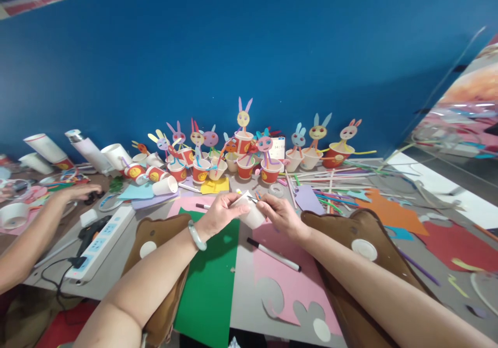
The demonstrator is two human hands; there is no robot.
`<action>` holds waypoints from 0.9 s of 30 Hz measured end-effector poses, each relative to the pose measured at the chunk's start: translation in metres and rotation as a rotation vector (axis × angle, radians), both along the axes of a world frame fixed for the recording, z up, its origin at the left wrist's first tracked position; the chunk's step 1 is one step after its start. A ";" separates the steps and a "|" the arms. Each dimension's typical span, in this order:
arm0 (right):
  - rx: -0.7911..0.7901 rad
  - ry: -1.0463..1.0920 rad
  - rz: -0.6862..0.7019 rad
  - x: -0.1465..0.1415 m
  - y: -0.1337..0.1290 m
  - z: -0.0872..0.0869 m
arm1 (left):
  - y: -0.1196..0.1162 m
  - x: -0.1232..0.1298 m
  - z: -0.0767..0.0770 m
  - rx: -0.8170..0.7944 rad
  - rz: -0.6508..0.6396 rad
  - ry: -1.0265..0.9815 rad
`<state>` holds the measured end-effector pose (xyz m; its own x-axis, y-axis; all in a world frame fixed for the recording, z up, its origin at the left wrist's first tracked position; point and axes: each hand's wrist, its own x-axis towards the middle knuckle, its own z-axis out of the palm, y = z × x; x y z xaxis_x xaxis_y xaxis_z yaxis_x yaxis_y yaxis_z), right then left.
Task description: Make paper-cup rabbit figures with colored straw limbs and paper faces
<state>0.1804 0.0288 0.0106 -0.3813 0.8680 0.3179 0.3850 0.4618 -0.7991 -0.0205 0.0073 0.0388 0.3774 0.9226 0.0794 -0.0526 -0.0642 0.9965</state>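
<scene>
A white paper cup (252,216) is tilted between my hands above the middle of the table. Wrapped round its left side is my left hand (221,213), with a pale bangle on the wrist. My right hand (280,214) is closed at the cup's rim on a small tool with a dark metal tip, which looks like scissors. Below the cup a white marker with a black cap (274,254) lies on cut pink paper (288,286). A green sheet (212,280) lies under my left forearm.
Paper cups with bunny heads (244,120) line the blue wall (249,52). At the left are a power strip (101,241) and another person's arm (42,223). Brown cushions (338,234) lie under my forearms. Straws (330,182), orange paper (389,210) and red paper (459,244) are at the right.
</scene>
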 end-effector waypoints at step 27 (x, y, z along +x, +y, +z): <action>-0.364 0.197 0.144 0.000 0.001 0.007 | -0.003 0.000 -0.007 0.339 0.175 0.083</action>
